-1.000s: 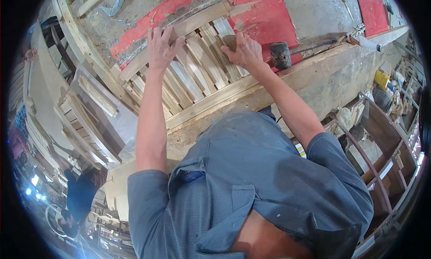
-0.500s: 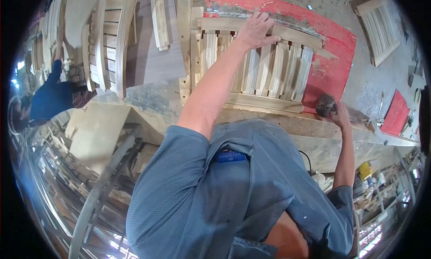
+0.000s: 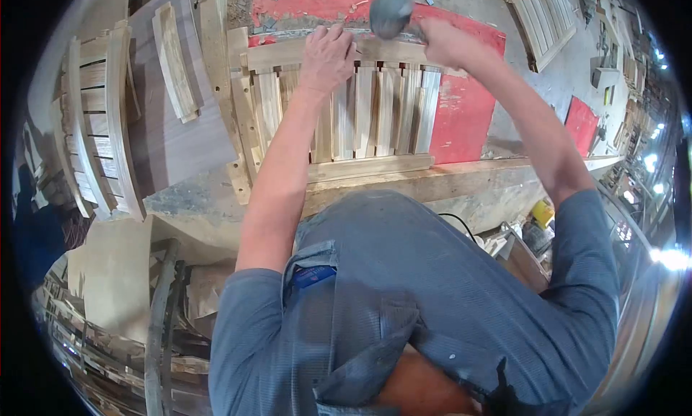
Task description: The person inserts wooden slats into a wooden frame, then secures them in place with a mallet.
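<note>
A slatted wooden frame (image 3: 360, 112) lies on a red board (image 3: 465, 117) on the bench in front of me. My left hand (image 3: 329, 61) rests on its far rail (image 3: 277, 54), with the fingertips over the far edge and the fingers bent around the rail. In my right hand (image 3: 445, 42) is the handle of a mallet with a dark, rounded head (image 3: 391, 15). That head is slightly blurred and hangs over the far rail, to the right of my left hand. The near rail (image 3: 367, 168) runs along the bench's front edge.
On the left, another slatted frame (image 3: 97, 120) and a loose wooden strip (image 3: 174, 63) lie on a brown panel (image 3: 194, 138). A third frame (image 3: 540, 19) is at the far right, near a small red piece (image 3: 580, 126). Another person's dark sleeve (image 3: 36, 232) shows at the left edge.
My right hand has brought the mallet from the near right corner up over the far rail. My left hand is still on that rail. The whole view has shifted, with the bench items further left.
</note>
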Tool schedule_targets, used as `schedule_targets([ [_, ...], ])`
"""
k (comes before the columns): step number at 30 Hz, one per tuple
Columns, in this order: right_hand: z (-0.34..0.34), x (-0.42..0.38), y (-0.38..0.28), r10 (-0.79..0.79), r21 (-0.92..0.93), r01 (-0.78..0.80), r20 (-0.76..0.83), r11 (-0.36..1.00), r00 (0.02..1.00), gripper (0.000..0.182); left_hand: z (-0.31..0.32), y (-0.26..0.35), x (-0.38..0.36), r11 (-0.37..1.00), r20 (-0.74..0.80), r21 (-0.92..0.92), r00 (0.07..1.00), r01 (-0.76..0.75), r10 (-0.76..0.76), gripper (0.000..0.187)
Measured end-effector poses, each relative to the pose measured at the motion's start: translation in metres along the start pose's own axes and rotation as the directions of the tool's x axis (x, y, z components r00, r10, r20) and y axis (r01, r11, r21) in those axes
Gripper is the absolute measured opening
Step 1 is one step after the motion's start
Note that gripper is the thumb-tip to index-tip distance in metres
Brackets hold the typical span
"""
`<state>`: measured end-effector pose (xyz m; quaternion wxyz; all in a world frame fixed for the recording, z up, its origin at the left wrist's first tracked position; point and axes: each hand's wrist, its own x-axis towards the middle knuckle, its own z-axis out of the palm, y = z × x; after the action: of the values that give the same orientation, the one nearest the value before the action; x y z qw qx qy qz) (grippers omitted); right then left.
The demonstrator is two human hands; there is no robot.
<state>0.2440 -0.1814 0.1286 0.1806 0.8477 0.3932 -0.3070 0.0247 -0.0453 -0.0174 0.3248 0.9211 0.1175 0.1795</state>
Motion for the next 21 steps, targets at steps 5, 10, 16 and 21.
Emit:
schedule_targets([
  [5,-0.124,-0.006,0.001,-0.324,-0.082,0.319,-0.413,0.944,0.851,0.033,-0.032,-0.028,0.000,1.000,0.024,-0.005,1.000,0.019,-0.018,0.015],
  [10,-0.048,0.025,-0.018,-0.124,-0.215,0.031,-0.437,0.976,0.891,0.033,-0.032,-0.039,-0.004,0.998,-0.013,-0.036,0.999,0.046,-0.047,0.015],
  [16,-0.123,0.016,0.013,-0.375,0.099,0.501,-0.543,0.860,0.751,0.042,-0.028,-0.036,-0.008,0.998,-0.041,-0.050,0.998,0.040,-0.042,0.015],
  [21,-0.056,0.008,0.044,-0.070,-0.184,-0.008,-0.418,0.983,0.906,0.043,-0.029,-0.033,-0.006,0.994,-0.047,-0.025,0.994,0.102,-0.103,0.014],
])
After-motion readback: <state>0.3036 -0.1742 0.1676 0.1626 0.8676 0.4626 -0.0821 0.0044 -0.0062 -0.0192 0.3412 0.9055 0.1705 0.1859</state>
